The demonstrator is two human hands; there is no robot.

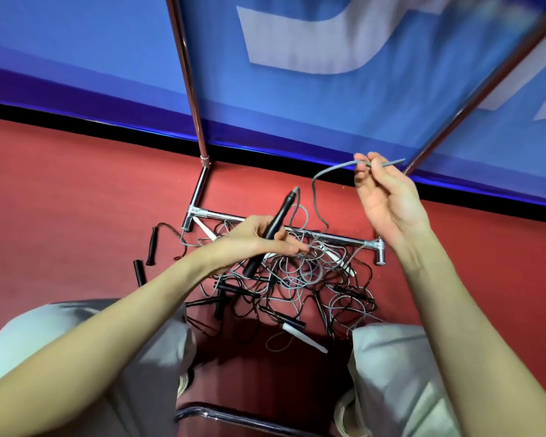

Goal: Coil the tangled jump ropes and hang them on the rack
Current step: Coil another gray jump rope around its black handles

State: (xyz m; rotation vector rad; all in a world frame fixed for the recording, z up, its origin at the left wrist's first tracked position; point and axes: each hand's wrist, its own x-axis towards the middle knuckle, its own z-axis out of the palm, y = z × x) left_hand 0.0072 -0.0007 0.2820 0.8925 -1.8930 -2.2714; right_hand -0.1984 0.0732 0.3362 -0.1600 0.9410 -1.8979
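Left hand (259,238) closed around a black handle (273,228), held slanted, its cord end pointing up and away, its butt end down toward the pile. Right hand (383,197) raised higher and farther out, pinching a grey cord (331,170) between thumb and fingertips, with a short free end sticking out to the right past the fingers. From that pinch, arching left and then dropping down toward the pile. Leaving the top of the handle, a grey cord too; probably one and the same rope, though not possible to follow it the whole way.

On the red floor (76,190), between the knees and against the bottom bar of the chrome rack (328,236), a tangled heap of ropes (297,279): black and grey cords looped over each other, with several black handles and a few white ones among them. Two black handles lying apart on the left of the heap. Rack posts rising up and away in front of a blue wall (92,42).

Nothing coiled yet, nothing hung, so the task judged to be at its beginning. For the coming move, the important thing: held cord running mostly left to right between the two hands, its slack hanging below and nearer the right hand. Likely next, bringing that pinch over to the handle to lay a first loop, with care for snagging where the slack enters the heap.
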